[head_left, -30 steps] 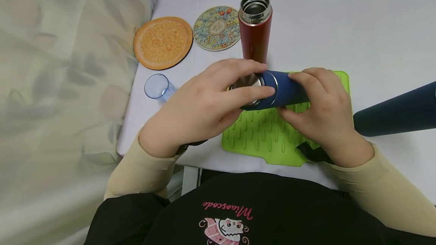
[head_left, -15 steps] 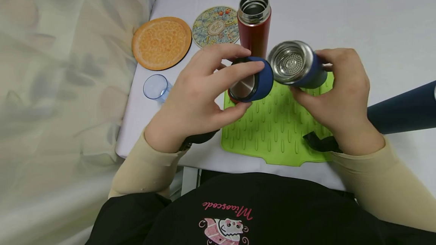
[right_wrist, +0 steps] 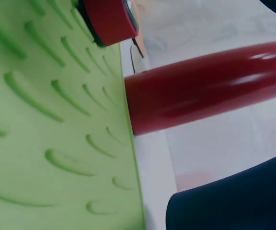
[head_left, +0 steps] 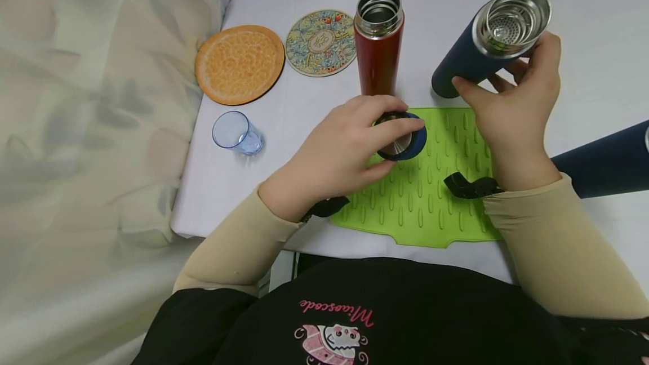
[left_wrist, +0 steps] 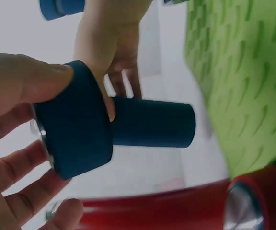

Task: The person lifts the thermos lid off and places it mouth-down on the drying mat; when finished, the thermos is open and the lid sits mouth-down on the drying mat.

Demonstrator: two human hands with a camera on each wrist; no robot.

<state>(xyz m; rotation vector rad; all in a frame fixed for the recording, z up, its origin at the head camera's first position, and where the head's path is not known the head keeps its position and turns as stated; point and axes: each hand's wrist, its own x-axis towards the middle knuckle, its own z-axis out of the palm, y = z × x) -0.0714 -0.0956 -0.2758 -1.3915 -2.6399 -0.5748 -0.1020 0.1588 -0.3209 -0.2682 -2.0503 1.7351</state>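
Left hand [head_left: 341, 151] pinches the blue lid [left_wrist: 78, 123]; right hand [head_left: 518, 107] grips the navy flask [head_left: 470, 56] at two o'clock: likely stiff, slick, best held mid-body.

Between the left fingers [head_left: 400, 127] we see a matt blue bottle cap [left_wrist: 78, 129] with a shiny metal top; inside the right fingers [head_left: 547, 52], a matt navy flask [head_left: 469, 52] with a polished metal mouth and perforated metal strainer [head_left: 506, 30]. Beyond the left fingers we notice a glossy red flask [head_left: 379, 63]; beneath them, a ridged, rubbery-looking green mat [head_left: 421, 201].
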